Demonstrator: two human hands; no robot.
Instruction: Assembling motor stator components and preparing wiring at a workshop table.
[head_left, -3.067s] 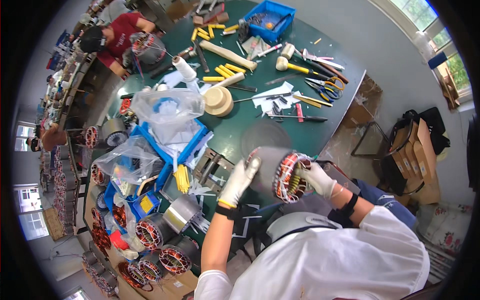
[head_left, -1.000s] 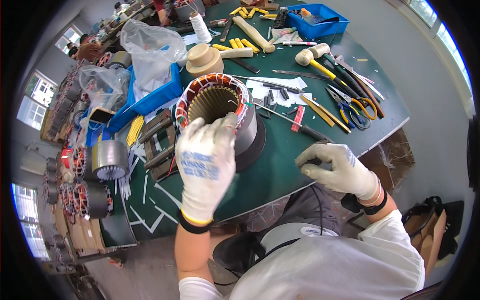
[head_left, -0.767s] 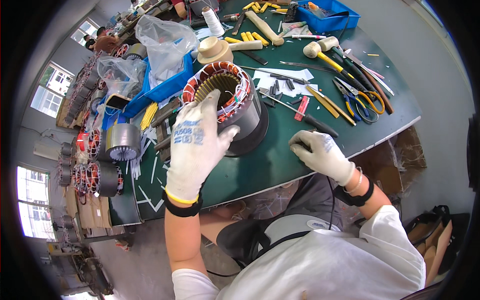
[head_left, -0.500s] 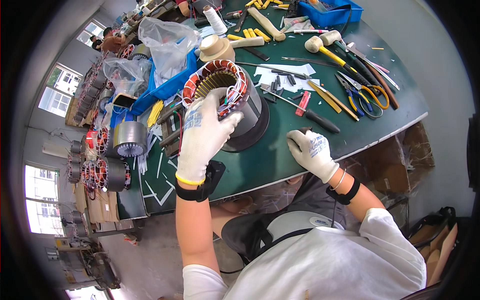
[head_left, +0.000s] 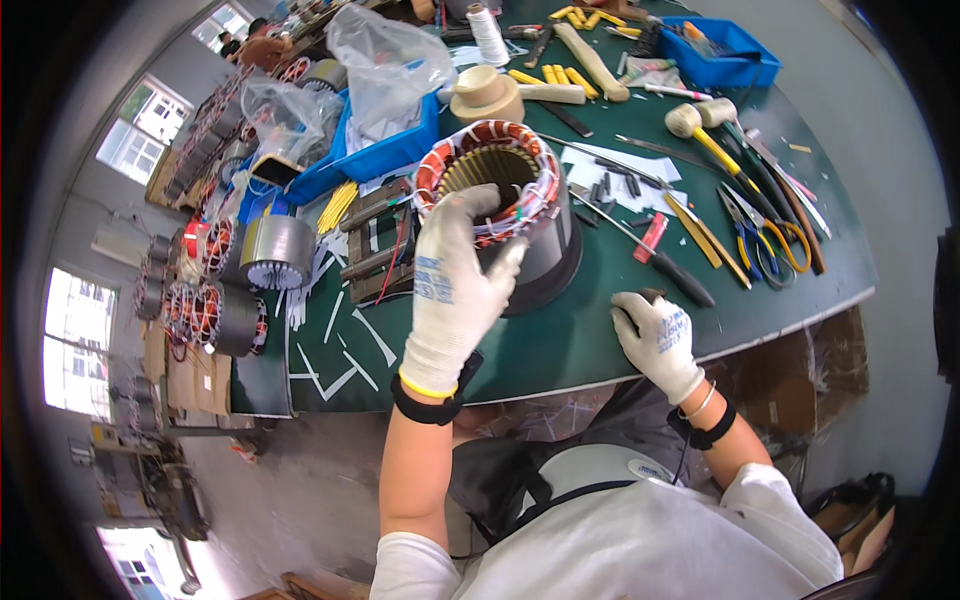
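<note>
A motor stator (head_left: 545, 235) with a dark grey body stands upright on a round black base, its copper-red windings (head_left: 438, 170) laced with white cord around the top. My left hand (head_left: 455, 275), in a white knit glove, grips the near side of the winding ring. Its fingers hook over into the slotted bore, while the thumb lies outside, close to the white lead wires. At the table's front edge rests my right hand (head_left: 655, 335), also gloved, with curled fingers. Something dark shows at its fingertips; I cannot make out what it is.
Right of the stator lie a screwdriver (head_left: 680, 278), pliers (head_left: 748, 230), scissors (head_left: 790, 250) and mallets (head_left: 712, 145). Blue bins (head_left: 390, 140) and a wooden block (head_left: 375, 250) stand left. Paper strips (head_left: 372, 335) litter the table. More stators (head_left: 232, 320) stand at far left.
The whole view has shifted, so the table and its things appear farther right. My left hand keeps its place on the winding ring with little change; my right hand stays curled at the table edge.
</note>
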